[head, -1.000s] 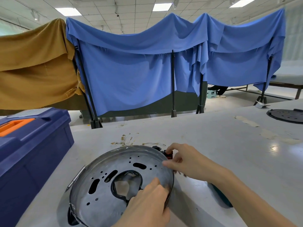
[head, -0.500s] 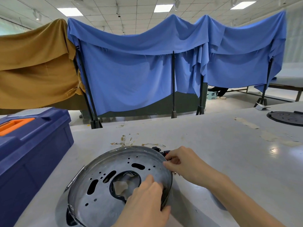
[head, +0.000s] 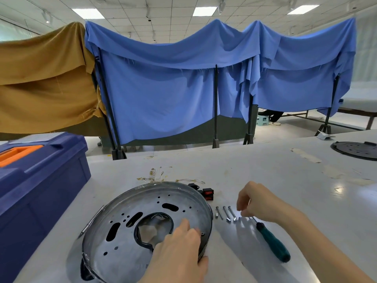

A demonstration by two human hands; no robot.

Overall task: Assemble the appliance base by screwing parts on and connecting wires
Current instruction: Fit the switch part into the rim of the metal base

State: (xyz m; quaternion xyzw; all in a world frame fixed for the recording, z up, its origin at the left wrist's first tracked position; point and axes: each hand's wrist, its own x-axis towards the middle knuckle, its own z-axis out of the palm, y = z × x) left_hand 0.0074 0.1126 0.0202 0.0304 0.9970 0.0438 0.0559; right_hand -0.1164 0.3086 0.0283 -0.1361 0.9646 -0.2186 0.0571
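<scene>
The round metal base (head: 130, 217), with slots and a big centre hole, lies tilted on the grey table (head: 265, 176). My left hand (head: 177, 250) presses on its near right part, thumb hooked over the rim. To the right of the base lie three long screws (head: 225, 213) in a row. My right hand (head: 259, 203) hovers over them, fingertips curled down and slightly apart, touching the table by a small screw; I see nothing in it. A green-handled screwdriver (head: 272, 245) lies just right of the screws. Black-and-red switches (head: 206, 193) sit behind the base rim, thin wires (head: 157, 175) farther back.
A large blue toolbox (head: 44, 180) with an orange handle stands at the left, close to the base. A black round disc (head: 356, 150) lies at the far right of the table. Tape scraps mark the table's right side. Blue and brown cloth screens hang behind.
My right hand left the switches at the base's far rim and moved right and nearer, over the screws. The screws and screwdriver are now uncovered. My left hand stays on the base.
</scene>
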